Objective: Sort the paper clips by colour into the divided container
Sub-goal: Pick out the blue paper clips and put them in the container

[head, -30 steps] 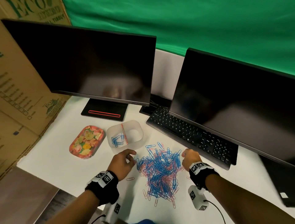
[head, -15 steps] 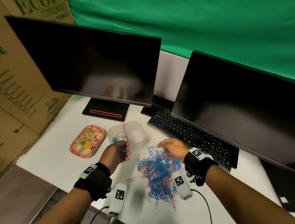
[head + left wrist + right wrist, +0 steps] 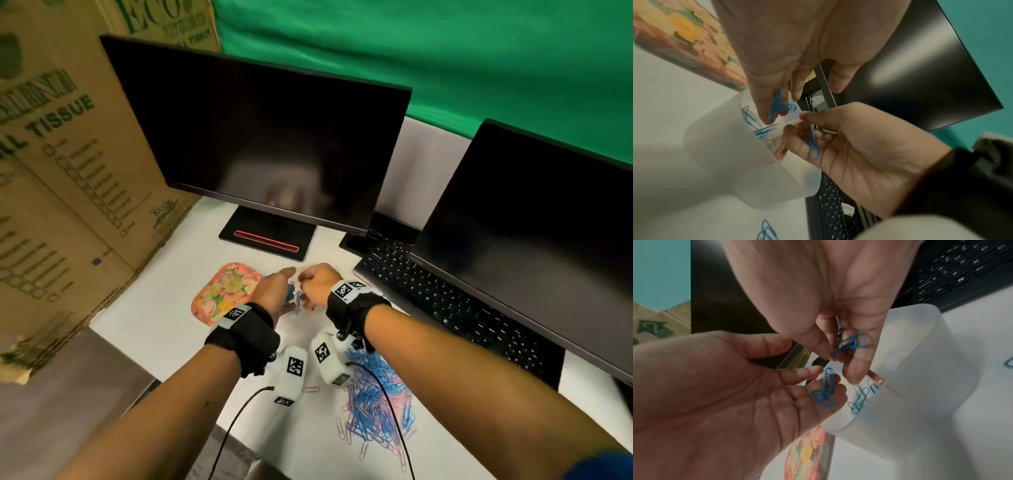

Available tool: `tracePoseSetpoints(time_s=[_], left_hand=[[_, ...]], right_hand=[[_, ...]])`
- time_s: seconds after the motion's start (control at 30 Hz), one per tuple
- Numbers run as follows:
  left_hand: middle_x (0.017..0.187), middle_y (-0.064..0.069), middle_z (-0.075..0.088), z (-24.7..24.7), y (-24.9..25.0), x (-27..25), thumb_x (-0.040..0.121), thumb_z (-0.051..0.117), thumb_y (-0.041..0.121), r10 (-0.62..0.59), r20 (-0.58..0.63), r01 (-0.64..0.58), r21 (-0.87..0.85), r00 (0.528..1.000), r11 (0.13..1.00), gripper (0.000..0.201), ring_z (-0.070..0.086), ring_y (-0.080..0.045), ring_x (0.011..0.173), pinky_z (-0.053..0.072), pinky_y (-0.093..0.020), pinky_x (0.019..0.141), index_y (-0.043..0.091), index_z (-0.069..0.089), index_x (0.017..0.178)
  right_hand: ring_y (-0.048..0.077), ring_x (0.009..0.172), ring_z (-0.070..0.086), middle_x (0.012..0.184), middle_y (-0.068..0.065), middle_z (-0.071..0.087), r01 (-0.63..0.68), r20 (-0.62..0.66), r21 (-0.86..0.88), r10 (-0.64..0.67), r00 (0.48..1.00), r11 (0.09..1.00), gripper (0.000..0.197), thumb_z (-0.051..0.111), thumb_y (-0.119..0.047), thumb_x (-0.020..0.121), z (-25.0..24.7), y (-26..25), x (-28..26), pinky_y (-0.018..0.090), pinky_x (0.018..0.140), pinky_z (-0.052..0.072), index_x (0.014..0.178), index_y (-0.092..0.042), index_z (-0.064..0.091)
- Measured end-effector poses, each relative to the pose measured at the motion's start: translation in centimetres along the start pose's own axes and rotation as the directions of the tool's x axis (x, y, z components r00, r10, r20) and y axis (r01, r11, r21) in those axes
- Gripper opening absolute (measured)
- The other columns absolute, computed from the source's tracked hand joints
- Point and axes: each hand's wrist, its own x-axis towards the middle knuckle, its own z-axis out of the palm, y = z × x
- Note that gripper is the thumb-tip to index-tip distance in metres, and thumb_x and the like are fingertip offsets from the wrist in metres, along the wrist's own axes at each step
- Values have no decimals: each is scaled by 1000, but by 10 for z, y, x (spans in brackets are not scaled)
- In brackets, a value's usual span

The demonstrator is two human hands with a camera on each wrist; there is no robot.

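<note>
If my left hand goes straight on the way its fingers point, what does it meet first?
Likely the divided container, its compartment holding blue clips; the left hand looks just above, depth unclear.

Head view: looks forward and down from above and behind both forearms; the left hand [image 3: 274,291] and right hand [image 3: 318,284] meet mid-frame, well ahead of the camera.
Left wrist view: very close, looks along the left hand [image 3: 781,53] toward its fingertips; the right hand [image 3: 863,155] sits just beyond.
Right wrist view: very close, along the right hand [image 3: 824,293]; the left hand [image 3: 725,394] is opposite.
Shared: all three show both hands; the wrist views also share the frosted container [image 3: 729,155] [image 3: 920,369] under the fingertips.
</note>
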Motion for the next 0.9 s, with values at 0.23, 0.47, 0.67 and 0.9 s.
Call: tracePoseSetpoints(time_s=[0.23, 0.47, 0.67, 0.9], left_hand=[[113, -14, 54, -2, 5, 6, 95, 42, 14, 48, -14, -46, 128, 999, 991, 27, 51, -30, 109, 48, -38, 83, 12, 60, 114], [76, -4, 65, 8, -15, -19, 86, 55, 2, 317, 223, -385, 418, 922, 823, 16, 58, -9, 60, 46, -20, 55, 11, 68, 87], [74, 4, 69, 18, -72, -16, 78, 65, 9, 274, 486, -557, 700, 830, 446, 26, 61, -9, 68, 49, -22, 71, 31, 60, 65], [96, -7, 69, 30, -106, 4, 81, 65, 33, 170, 279, -306, 937, 945, 167, 23, 65, -27, 92, 51, -28, 75, 13, 67, 91]], right_hand=[[22, 56, 60, 71, 11, 58, 38, 54, 207, -50, 997, 978, 22, 48, 1, 91, -21, 4, 4, 30, 61, 56, 105, 9, 62], [17, 55, 51, 71, 10, 57, 20, -70, 303, 2, 998, 953, 27, 46, 5, 91, -66, 75, -25, 23, 50, 43, 78, -12, 63], [15, 68, 63, 78, -3, 70, -22, -207, -110, -1, 978, 994, 29, 54, -8, 86, -81, 157, -72, 22, 60, 49, 72, -29, 68], [13, 81, 61, 92, 0, 70, 45, -102, -347, -85, 991, 937, 18, 52, -14, 85, -62, 210, -123, 19, 71, 45, 88, -19, 69]])
